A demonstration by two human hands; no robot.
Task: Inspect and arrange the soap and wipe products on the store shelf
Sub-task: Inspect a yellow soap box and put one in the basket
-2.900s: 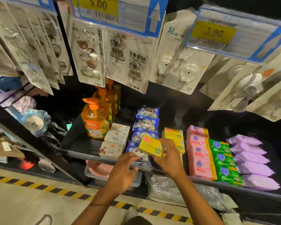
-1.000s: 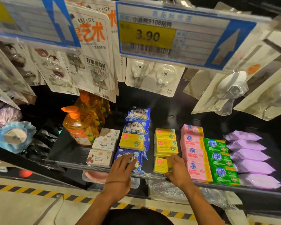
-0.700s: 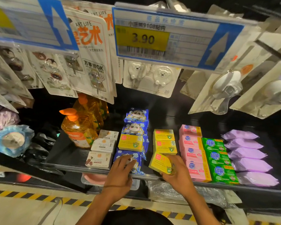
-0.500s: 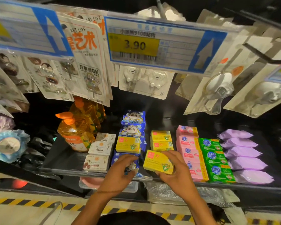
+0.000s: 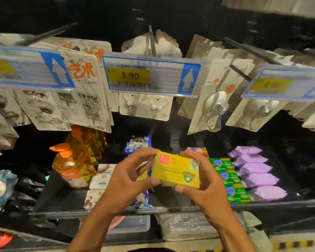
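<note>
A dark store shelf carries its stock in rows running front to back: orange pump bottles at the left, white soap boxes beside them, blue wipe packs near the middle, then pink soap packs, green soap bars and purple wipe packs at the right, the last two rows lying straight and evenly spaced. Above them hang carded hooks behind a price tag reading 3.90. In front of the middle rows a person's left hand and right hand hold a yellow soap box between them, lifted clear of the shelf with its printed face toward the camera. The left hand pinches the box's left end between thumb and fingers; the right hand wraps the right end, thumb beneath and fingers over the top. The work looks partway done: the right-hand rows appear settled, and this box is under inspection and has yet to be set back among the middle rows, which the hands largely hide. Whether the blue and white rows need straightening cannot be told.
</note>
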